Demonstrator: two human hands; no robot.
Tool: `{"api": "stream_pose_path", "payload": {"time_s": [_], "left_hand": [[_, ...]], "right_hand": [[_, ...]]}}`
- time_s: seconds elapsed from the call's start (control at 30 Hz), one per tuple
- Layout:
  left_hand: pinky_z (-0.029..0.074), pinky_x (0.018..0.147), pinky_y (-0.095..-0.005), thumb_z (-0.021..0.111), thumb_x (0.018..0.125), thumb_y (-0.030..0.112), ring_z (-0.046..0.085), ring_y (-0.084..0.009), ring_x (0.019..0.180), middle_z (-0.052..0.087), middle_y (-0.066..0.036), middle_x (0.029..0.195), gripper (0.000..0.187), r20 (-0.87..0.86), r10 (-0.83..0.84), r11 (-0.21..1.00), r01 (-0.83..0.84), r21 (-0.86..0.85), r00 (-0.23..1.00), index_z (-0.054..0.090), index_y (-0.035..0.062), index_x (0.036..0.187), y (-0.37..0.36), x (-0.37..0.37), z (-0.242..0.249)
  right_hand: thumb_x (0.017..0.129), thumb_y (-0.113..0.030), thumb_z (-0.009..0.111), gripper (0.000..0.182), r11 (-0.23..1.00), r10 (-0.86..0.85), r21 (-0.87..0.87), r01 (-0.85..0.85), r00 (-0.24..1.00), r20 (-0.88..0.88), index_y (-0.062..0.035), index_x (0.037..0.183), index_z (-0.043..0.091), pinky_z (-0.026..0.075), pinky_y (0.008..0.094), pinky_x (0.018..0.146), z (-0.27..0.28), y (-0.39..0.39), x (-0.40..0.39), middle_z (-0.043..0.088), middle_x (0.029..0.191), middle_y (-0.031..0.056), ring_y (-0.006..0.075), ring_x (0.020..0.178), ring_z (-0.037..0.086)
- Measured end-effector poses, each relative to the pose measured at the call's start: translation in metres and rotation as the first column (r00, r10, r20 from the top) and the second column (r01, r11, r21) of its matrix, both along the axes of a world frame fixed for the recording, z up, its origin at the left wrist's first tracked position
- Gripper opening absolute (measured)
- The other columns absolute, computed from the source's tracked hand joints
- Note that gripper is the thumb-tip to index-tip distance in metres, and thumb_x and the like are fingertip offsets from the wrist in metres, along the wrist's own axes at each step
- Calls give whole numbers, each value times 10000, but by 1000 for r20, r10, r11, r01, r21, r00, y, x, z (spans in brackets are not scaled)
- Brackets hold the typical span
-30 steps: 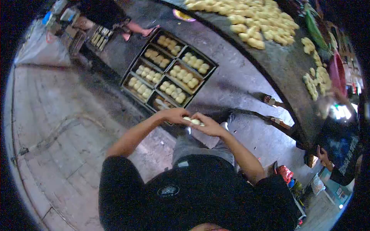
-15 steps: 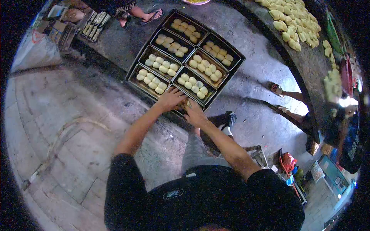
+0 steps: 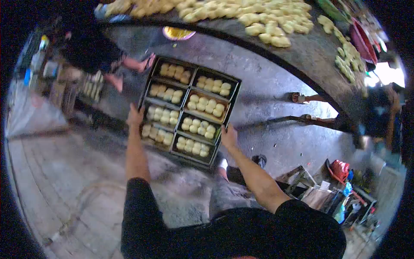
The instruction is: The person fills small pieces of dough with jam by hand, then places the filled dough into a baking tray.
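A large dark tray [image 3: 217, 73] is in front of me, packed with rectangular metal pans in two columns. Each pan has rows of pale round dough balls [image 3: 206, 104]. My left hand [image 3: 135, 115] is closed on the tray's left edge, its fingers partly hidden at the rim. On the opposite side, my right hand [image 3: 229, 136] grips the right edge near the front corner. The pan nearest my right hand, at the front right, holds dough balls [image 3: 192, 146] too.
A curved worktop [image 3: 302, 52] covered with many dough pieces [image 3: 276, 21] runs along the top right. A basin with yellow contents [image 3: 177, 33] stands beyond the tray. Other people's feet [image 3: 140, 64] and legs [image 3: 317, 98] are nearby. Clutter with a red bag [image 3: 340, 170] lies at lower right.
My hands have parted from the tray's near corner to its two opposite sides, now gripping it. The front-right pan, formerly covered by them, shows its dough balls. The view has shifted.
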State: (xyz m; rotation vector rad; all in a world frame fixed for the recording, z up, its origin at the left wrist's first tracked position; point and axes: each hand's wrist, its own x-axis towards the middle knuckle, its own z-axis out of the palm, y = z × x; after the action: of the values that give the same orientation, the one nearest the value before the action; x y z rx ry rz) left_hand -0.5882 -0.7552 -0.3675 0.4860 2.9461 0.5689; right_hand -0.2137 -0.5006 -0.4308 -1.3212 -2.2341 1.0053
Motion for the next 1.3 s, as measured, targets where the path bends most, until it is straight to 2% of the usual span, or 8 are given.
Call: {"api": "stream_pose_path", "payload": {"time_s": [0.17, 0.53, 0.67, 0.87, 0.97, 1.17, 1.2, 1.3], "left_hand": [[481, 844, -467, 588, 948, 301, 631, -433, 998, 659, -261, 1046, 313, -231, -84, 924, 162, 347, 969, 596, -11, 964, -29, -18, -61], [474, 806, -464, 562, 940, 258, 625, -381, 868, 661, -221, 950, 318, -110, -71, 972, 93, 215, 991, 621, -46, 1008, -27, 13, -52], [475, 814, -452, 588, 918, 253, 611, -368, 875, 658, -226, 962, 332, -386, -296, 901, 390, 191, 874, 596, -46, 1060, -80, -91, -173], [482, 773, -400, 580, 950, 223, 599, -255, 861, 653, -141, 928, 290, -155, -285, 883, 322, 341, 946, 602, -48, 1051, -51, -64, -102], [483, 728, -340, 573, 966, 212, 579, -183, 838, 638, -88, 930, 270, 126, -152, 847, 63, 528, 980, 607, -42, 1053, -28, -39, -65], [491, 788, -335, 593, 958, 213, 593, -189, 897, 638, -104, 1072, 415, 200, -144, 806, -3, 592, 969, 505, -57, 1260, -14, -6, -24], [480, 820, -347, 590, 959, 226, 585, -197, 940, 624, -117, 1112, 455, 223, -100, 818, -48, 573, 970, 475, -55, 1299, -16, -12, -30], [441, 917, -378, 578, 962, 267, 550, -232, 1073, 572, -152, 1241, 564, 308, -63, 821, -126, 556, 949, 396, -42, 1397, -28, -42, -55]], "right_hand": [[922, -254, 572, 238, 998, -50, -42, 45, 992, -120, -30, 999, 559, 471, 570, 686, 7, 6, 4, 631, 817, 255, 483, 772, 607], [935, -219, 551, 187, 997, -16, 74, 35, 969, -245, -44, 919, 488, 439, 569, 624, 18, 10, 10, 589, 741, 255, 472, 719, 588], [909, -162, 561, 152, 990, -36, 124, 66, 972, -232, -33, 884, 485, 449, 555, 640, 15, 4, 6, 594, 756, 241, 457, 746, 600], [865, -187, 604, 200, 976, -63, -217, 3, 961, -270, 0, 924, 562, 484, 477, 693, 16, 6, 11, 627, 823, 216, 426, 783, 611], [824, -173, 628, 236, 991, -133, -50, 123, 930, -342, 6, 975, 598, 492, 403, 778, -39, 3, -1, 634, 889, 192, 347, 885, 621], [781, -126, 617, 652, 488, -672, -873, 1, 638, -375, -82, 1404, 429, 480, 357, 898, 35, 1, -2, 531, 1243, 132, 236, 1034, 563], [809, -209, 658, 862, 472, -594, -870, -142, 678, -433, -81, 1524, 192, 456, 384, 972, 21, 8, 3, 439, 1379, 166, 266, 1162, 520], [851, -335, 678, 874, 499, -506, -849, -177, 736, -451, -84, 1532, 192, 403, 386, 1036, 55, 8, 1, 426, 1419, 158, 269, 1270, 451]]}}
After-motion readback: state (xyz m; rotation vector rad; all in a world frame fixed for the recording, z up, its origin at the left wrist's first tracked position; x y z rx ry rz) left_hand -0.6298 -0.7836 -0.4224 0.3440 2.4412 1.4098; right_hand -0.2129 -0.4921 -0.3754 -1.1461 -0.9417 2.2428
